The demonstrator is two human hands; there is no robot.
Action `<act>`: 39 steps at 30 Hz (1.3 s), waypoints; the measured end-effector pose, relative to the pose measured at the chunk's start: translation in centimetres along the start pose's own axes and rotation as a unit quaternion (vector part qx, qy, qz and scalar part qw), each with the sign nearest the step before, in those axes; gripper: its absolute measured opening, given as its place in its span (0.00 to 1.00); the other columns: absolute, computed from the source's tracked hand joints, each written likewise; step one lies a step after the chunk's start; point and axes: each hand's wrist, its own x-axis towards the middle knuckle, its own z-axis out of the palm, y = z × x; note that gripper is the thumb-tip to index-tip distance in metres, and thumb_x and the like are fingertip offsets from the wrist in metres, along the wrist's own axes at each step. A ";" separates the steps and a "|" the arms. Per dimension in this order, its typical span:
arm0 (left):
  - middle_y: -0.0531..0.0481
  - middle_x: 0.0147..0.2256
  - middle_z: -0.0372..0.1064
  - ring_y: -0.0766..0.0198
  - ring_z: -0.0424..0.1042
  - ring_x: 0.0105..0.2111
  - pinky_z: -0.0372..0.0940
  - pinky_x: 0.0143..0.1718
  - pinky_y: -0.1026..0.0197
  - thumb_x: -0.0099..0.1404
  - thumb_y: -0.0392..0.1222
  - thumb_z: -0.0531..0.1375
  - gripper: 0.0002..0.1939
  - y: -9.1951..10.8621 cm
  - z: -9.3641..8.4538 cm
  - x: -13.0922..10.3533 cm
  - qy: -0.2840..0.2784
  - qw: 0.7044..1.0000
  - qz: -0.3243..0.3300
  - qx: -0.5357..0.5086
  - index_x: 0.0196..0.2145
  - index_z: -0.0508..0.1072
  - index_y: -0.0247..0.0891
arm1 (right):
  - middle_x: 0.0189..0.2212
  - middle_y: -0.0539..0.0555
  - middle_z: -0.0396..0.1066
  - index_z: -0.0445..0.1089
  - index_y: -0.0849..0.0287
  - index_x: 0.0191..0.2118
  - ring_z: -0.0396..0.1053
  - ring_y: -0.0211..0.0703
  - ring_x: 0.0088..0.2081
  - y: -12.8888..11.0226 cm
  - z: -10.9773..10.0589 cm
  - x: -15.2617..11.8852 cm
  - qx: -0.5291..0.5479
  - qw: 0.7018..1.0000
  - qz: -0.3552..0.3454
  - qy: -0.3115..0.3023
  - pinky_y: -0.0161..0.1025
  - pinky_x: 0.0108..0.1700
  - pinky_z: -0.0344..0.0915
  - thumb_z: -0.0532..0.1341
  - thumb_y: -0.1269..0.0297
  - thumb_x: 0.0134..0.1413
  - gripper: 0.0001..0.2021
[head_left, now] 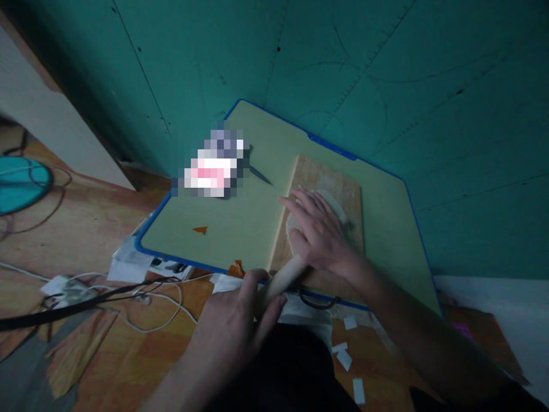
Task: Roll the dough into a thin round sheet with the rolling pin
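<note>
A flattened, pale round of dough [332,201] lies on a wooden board [316,170]. My right hand [319,232] rests on the dough from above with its fingers stretched out and slightly apart, covering much of it. In my left hand [240,309], at the near edge of the board, is a light wooden rolling pin [285,278], with the thumb and fingers wrapped round its near end. The pin slants up to the right, and its far end disappears under my right hand.
The board sits on a small blue-edged table [388,229] against a green wall [206,51]. A knife blade [261,175] sticks out beside a blurred packet [212,166]. Orange scraps [200,230] lie nearby. White cables [171,320] and paper pieces [344,360] are on the floor.
</note>
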 end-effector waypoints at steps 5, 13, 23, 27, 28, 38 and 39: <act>0.53 0.18 0.71 0.59 0.74 0.16 0.58 0.17 0.63 0.75 0.51 0.43 0.18 -0.8 -1.2 0.1 -0.036 0.997 -0.069 0.002 0.37 0.67 0.41 | 0.61 0.66 0.65 0.65 0.64 0.62 0.58 0.57 0.64 -0.2 0.8 4.3 0.032 0.999 -0.026 0.002 0.59 0.65 0.54 0.51 0.69 0.57 0.26; 0.53 0.17 0.69 0.59 0.72 0.18 0.56 0.20 0.62 0.73 0.54 0.44 0.21 -1.6 -3.2 0.5 -0.081 0.984 -0.153 0.048 0.31 0.68 0.42 | 0.57 0.66 0.67 0.68 0.64 0.56 0.60 0.58 0.61 -1.4 2.1 8.9 0.022 0.996 -0.078 0.028 0.60 0.65 0.54 0.51 0.69 0.60 0.20; 0.51 0.19 0.71 0.59 0.71 0.17 0.54 0.19 0.61 0.70 0.49 0.52 0.15 0.7 -0.8 -0.2 -0.135 0.989 -0.033 0.052 0.28 0.69 0.41 | 0.66 0.65 0.60 0.63 0.64 0.65 0.50 0.56 0.70 0.2 -0.2 -1.4 0.019 0.999 -0.034 0.009 0.63 0.70 0.45 0.51 0.66 0.62 0.26; 0.50 0.20 0.73 0.57 0.73 0.20 0.57 0.19 0.60 0.67 0.47 0.57 0.09 2.1 0.7 -0.9 -0.164 0.982 0.005 0.091 0.31 0.70 0.41 | 0.67 0.65 0.58 0.62 0.63 0.66 0.48 0.57 0.71 0.7 -0.5 -5.5 0.007 0.999 -0.046 0.010 0.65 0.70 0.43 0.50 0.64 0.64 0.26; 0.50 0.21 0.73 0.57 0.74 0.20 0.57 0.20 0.61 0.67 0.46 0.57 0.08 2.4 0.7 -1.0 -0.170 0.981 0.004 0.091 0.32 0.70 0.41 | 0.68 0.65 0.57 0.60 0.62 0.66 0.47 0.57 0.71 0.8 -0.6 -6.1 0.018 0.999 -0.046 0.022 0.65 0.70 0.44 0.50 0.64 0.65 0.26; 0.54 0.19 0.68 0.64 0.66 0.17 0.60 0.17 0.64 0.71 0.55 0.50 0.21 0.1 -4.7 -0.6 0.000 0.995 -0.097 -0.029 0.29 0.71 0.41 | 0.57 0.62 0.68 0.65 0.55 0.60 0.66 0.55 0.61 4.2 -0.5 -9.2 0.163 0.947 0.096 0.260 0.59 0.62 0.64 0.53 0.65 0.67 0.19; 0.54 0.18 0.65 0.65 0.64 0.16 0.58 0.16 0.64 0.71 0.57 0.49 0.22 -0.3 -4.9 -0.6 0.027 0.992 -0.124 -0.010 0.28 0.70 0.41 | 0.57 0.62 0.69 0.66 0.55 0.60 0.67 0.55 0.60 4.5 -0.2 -9.0 0.161 0.952 0.099 0.240 0.59 0.61 0.65 0.53 0.64 0.67 0.18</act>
